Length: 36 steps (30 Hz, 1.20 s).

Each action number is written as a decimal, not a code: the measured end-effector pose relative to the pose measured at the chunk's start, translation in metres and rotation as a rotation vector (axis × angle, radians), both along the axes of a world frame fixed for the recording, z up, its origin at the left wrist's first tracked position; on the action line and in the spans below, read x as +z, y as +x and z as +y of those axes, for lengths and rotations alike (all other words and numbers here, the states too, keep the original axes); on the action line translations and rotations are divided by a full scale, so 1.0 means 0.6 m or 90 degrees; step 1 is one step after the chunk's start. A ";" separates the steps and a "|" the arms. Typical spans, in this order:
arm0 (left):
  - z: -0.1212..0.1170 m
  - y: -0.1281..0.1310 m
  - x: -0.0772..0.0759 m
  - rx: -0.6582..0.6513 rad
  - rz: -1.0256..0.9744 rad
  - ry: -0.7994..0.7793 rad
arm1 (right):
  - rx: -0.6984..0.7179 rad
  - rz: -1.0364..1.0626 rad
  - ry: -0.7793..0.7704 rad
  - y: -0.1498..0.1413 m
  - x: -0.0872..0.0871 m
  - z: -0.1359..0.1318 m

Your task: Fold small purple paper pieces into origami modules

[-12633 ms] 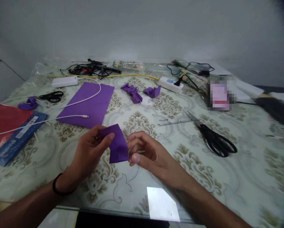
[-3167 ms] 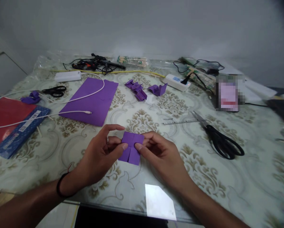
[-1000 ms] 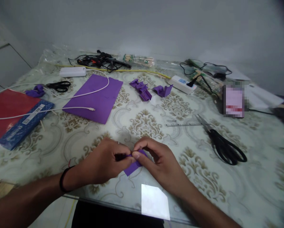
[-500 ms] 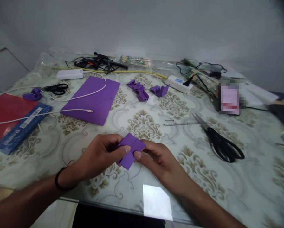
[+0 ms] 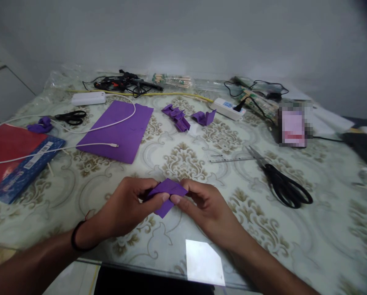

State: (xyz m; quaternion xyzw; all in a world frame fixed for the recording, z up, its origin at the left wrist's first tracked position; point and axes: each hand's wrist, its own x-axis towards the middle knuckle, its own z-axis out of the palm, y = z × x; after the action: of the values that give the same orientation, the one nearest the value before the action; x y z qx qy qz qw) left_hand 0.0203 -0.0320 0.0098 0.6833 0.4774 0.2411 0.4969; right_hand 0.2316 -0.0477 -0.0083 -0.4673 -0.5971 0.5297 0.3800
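Observation:
A small piece of folded purple paper [image 5: 168,187] is held above the front of the table between both hands. My left hand [image 5: 134,200] pinches its left side, thumb on top and fingers beneath. My right hand [image 5: 202,205] grips the right side in the same way, its thumb tip close to the left one. Part of the paper's underside is hidden by the fingers. Farther back lie folded purple paper pieces [image 5: 177,118] in a row, and another folded purple piece [image 5: 204,117] sits to their right.
Purple sheets [image 5: 116,135] lie at left under a white cable [image 5: 106,144]. Black-handled scissors [image 5: 288,184] rest at right on a clear ruler [image 5: 232,159]. A power strip [image 5: 228,108], a phone [image 5: 293,127], smaller scissors [image 5: 73,117] and a red-and-blue packet [image 5: 26,164] lie around the patterned table.
The folded paper has tilted and its middle has bent along a crease between the thumbs. My thumbs have come closer together. The view has shifted slightly.

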 end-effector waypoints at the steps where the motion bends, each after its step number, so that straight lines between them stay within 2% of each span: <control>1: 0.000 0.000 0.000 0.000 0.010 0.002 | 0.009 -0.003 0.005 0.002 0.000 0.001; 8: -0.001 -0.001 -0.002 -0.008 0.043 0.028 | 0.031 0.005 -0.007 0.004 0.005 0.000; 11: -0.002 -0.002 0.000 -0.023 0.054 0.063 | 0.038 0.022 0.029 0.005 0.005 -0.001; 16: -0.003 -0.002 0.001 -0.029 0.038 0.213 | 0.021 0.010 0.113 0.006 -0.002 0.000; 19: -0.006 -0.003 -0.001 -0.047 0.020 0.289 | 0.016 0.035 0.198 0.006 -0.006 0.000; 23: -0.010 -0.008 -0.009 -0.078 0.023 0.354 | 0.022 0.032 0.322 0.008 -0.004 -0.003; 27: -0.014 -0.012 -0.014 -0.093 0.044 0.393 | 0.023 0.010 0.400 0.008 0.003 -0.005; 31: -0.019 -0.008 -0.013 -0.109 0.087 0.402 | 0.033 0.034 0.377 0.005 0.007 -0.008; 33: -0.020 -0.003 -0.011 -0.076 0.072 0.377 | 0.015 0.036 0.328 0.005 0.004 -0.010; 36: -0.017 0.000 -0.010 0.008 0.014 0.266 | -0.017 0.007 0.244 0.006 -0.002 -0.010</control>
State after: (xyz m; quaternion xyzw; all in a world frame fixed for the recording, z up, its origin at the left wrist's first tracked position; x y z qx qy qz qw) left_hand 0.0204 -0.0420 0.0040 0.7711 0.4270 0.3307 0.3373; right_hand 0.2353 -0.0538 -0.0093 -0.3912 -0.6788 0.4042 0.4721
